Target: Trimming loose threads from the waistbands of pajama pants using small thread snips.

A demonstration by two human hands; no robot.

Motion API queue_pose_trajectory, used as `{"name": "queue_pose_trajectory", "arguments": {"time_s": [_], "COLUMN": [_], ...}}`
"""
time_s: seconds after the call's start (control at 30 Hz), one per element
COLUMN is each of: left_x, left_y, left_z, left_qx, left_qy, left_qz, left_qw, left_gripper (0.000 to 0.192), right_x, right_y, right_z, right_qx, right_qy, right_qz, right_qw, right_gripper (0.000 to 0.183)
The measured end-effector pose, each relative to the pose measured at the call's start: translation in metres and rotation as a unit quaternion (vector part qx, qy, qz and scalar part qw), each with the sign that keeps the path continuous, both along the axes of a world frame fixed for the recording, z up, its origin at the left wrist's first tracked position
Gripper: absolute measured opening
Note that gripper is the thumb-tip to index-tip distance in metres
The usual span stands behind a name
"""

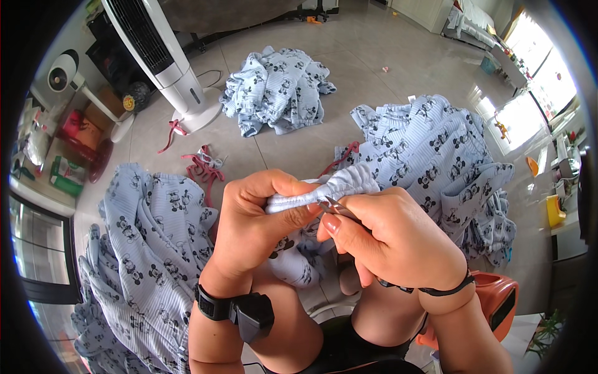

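Observation:
My left hand point(261, 219) pinches the gathered elastic edge of a light-blue garment point(343, 182) between thumb and fingers, in front of me. In my right hand point(387, 233) is a small pair of metal thread snips point(337, 208), whose pointed blades touch or nearly touch the seam near my left thumb. The rest of this garment, printed with cartoon mouse figures, hangs below my hands over my lap. My palms hide part of the cloth and most of the snips.
Piles of similar garments lie at the left point(154, 252), the far middle point(280, 89) and the right point(420, 154). Red ribbons point(205, 170) lie on the tiled floor beside a white tower fan point(187, 89). An orange plastic stool or container point(495, 290) stands close by my right arm.

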State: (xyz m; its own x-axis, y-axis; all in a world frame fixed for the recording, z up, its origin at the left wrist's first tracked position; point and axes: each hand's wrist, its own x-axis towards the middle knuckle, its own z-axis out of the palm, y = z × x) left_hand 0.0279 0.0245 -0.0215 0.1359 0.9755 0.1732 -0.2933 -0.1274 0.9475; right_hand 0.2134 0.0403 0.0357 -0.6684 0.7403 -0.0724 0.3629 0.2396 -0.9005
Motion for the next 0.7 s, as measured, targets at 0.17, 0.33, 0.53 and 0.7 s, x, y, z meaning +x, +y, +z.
{"name": "queue_pose_trajectory", "arguments": {"time_s": [0.17, 0.33, 0.53, 0.7], "left_x": [-0.0006, -0.0003, 0.0021, -0.0013], "left_y": [-0.0029, -0.0013, 0.0009, -0.0032], "left_z": [0.0050, 0.0036, 0.0021, 0.0047], "left_qx": [0.014, 0.025, 0.013, 0.004], "left_qy": [0.039, 0.037, 0.046, 0.064], "left_qz": [0.024, 0.022, 0.026, 0.034], "left_qw": [0.999, 0.999, 0.999, 0.997], "left_gripper": [0.013, 0.012, 0.009, 0.010], "right_x": [-0.0016, -0.0047, -0.0022, 0.0003], "right_y": [-0.0005, -0.0024, -0.0024, -0.0023], "right_z": [0.0025, 0.0029, 0.0055, 0.0052], "right_qx": [-0.001, -0.037, -0.067, -0.016], "right_qy": [-0.006, 0.009, 0.023, 0.009], "right_qz": [-0.001, -0.031, -0.077, -0.061], "right_qw": [1.000, 0.999, 0.994, 0.998], "right_gripper": [0.020, 0.020, 0.021, 0.020]}}
